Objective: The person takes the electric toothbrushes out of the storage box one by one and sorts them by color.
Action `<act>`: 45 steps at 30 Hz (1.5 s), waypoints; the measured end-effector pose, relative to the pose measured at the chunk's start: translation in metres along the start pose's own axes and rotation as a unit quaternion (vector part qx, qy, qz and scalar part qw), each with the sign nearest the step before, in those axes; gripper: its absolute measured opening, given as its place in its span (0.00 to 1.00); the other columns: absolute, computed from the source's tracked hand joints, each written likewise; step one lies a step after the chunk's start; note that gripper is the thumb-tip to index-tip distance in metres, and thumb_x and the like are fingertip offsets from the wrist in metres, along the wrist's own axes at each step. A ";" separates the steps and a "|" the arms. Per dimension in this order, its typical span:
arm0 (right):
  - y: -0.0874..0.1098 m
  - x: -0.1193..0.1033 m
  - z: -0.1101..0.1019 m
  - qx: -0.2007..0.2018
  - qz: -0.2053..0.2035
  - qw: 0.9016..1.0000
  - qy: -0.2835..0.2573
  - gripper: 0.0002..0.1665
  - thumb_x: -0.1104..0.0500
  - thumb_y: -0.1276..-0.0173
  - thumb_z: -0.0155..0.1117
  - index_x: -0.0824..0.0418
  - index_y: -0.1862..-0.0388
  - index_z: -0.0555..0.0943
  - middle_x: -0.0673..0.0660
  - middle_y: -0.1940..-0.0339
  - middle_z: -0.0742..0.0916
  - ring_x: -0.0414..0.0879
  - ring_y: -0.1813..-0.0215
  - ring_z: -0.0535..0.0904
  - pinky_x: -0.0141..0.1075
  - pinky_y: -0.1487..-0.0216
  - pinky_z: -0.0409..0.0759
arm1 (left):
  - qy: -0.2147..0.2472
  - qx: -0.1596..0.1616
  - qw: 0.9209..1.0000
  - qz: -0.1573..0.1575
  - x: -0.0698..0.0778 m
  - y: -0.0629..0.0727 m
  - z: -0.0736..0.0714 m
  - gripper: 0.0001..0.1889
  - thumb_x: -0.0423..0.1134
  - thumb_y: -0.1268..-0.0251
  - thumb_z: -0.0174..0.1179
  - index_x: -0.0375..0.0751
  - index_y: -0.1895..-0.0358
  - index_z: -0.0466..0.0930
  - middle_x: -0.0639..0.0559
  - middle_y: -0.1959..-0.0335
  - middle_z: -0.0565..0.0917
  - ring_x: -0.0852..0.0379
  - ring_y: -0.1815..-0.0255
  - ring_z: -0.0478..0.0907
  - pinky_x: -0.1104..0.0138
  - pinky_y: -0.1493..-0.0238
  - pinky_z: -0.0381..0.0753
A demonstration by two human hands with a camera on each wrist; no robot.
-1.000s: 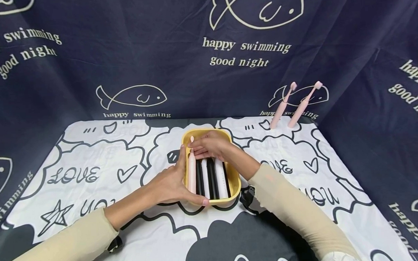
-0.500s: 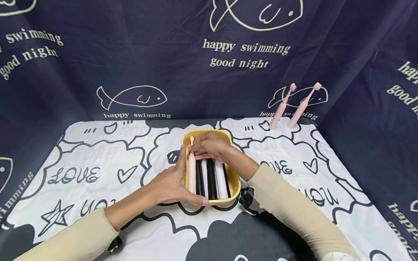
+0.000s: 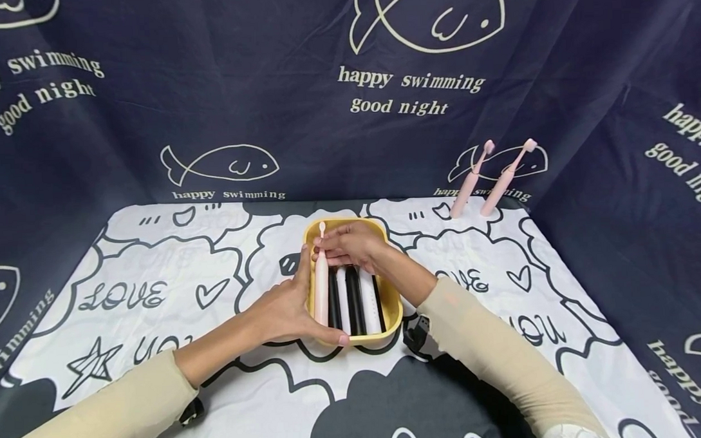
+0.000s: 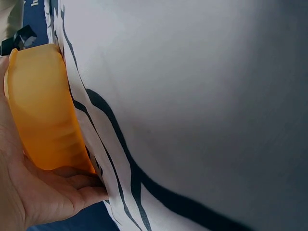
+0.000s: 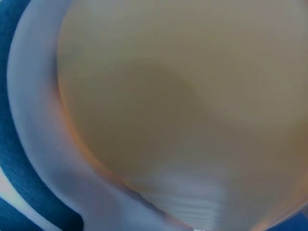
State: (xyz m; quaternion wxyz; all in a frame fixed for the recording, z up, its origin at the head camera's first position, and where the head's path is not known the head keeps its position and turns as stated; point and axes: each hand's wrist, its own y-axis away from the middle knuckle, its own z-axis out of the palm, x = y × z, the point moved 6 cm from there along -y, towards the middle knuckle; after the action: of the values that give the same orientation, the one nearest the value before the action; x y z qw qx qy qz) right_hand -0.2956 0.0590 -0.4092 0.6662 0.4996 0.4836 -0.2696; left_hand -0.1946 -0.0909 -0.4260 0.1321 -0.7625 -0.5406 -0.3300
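A yellow plastic box (image 3: 374,339) stands mid-table in the head view. My left hand (image 3: 284,308) grips its left side, thumb on the near rim; in the left wrist view its fingers curl against the box's outer wall (image 4: 43,110). Inside the box, my right hand (image 3: 354,246) pinches a pink electric toothbrush (image 3: 321,294) near its neck, brush head pointing away from me. Beside it lie several black handles (image 3: 355,302) and white handles (image 3: 369,302), their far ends hidden under my right hand. The right wrist view shows only a blurred yellowish surface.
Two pink electric toothbrushes (image 3: 467,192) (image 3: 503,188) stand upright at the table's far right. A dark blue curtain (image 3: 325,162) closes off the back and sides. A patterned white cloth (image 3: 172,264) covers the table.
The pink toothbrush has shifted slightly away from me in the right hand, its brush head now higher in view. The left hand stays on the box.
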 end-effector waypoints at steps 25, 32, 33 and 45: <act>0.019 -0.007 -0.013 0.036 -0.069 0.995 -0.066 0.20 0.71 0.19 0.70 0.77 0.33 0.84 0.55 0.61 0.96 0.44 0.61 0.96 0.36 0.55 0.94 | -0.001 -0.002 1.000 -0.006 -0.001 -0.001 0.000 0.98 0.83 0.67 0.84 0.50 0.08 0.13 0.26 0.28 0.82 0.44 0.36 0.85 0.47 0.33 0.86; 0.022 -0.011 -0.022 0.038 -0.081 0.993 -0.078 0.22 0.68 0.17 0.70 0.79 0.31 0.83 0.54 0.64 0.96 0.44 0.61 0.96 0.35 0.55 0.94 | 0.005 -0.002 1.000 -0.006 0.001 0.000 0.001 0.99 0.83 0.68 0.85 0.48 0.08 0.14 0.26 0.27 0.82 0.45 0.37 0.85 0.47 0.33 0.87; 0.023 -0.013 -0.023 0.039 -0.085 0.993 -0.079 0.20 0.68 0.17 0.70 0.79 0.33 0.84 0.54 0.64 0.96 0.44 0.61 0.97 0.35 0.55 0.94 | 0.006 -0.002 1.000 -0.007 0.001 0.000 0.001 0.99 0.83 0.68 0.85 0.48 0.08 0.14 0.26 0.27 0.82 0.45 0.37 0.85 0.47 0.33 0.87; 0.030 -0.028 -0.041 0.058 -0.112 0.988 -0.092 0.19 0.68 0.17 0.70 0.79 0.34 0.85 0.55 0.64 0.97 0.45 0.58 0.97 0.37 0.52 0.94 | 0.007 0.007 1.000 -0.002 0.001 0.001 -0.002 0.99 0.82 0.71 0.86 0.52 0.07 0.15 0.29 0.26 0.82 0.44 0.33 0.85 0.47 0.32 0.86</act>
State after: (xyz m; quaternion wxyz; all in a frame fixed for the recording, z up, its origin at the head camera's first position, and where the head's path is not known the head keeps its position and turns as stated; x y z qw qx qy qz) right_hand -0.2967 0.1044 -0.3733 0.6431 0.4534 0.4569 -0.4149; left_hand -0.1944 -0.0918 -0.4233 0.1408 -0.7579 -0.5435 -0.3322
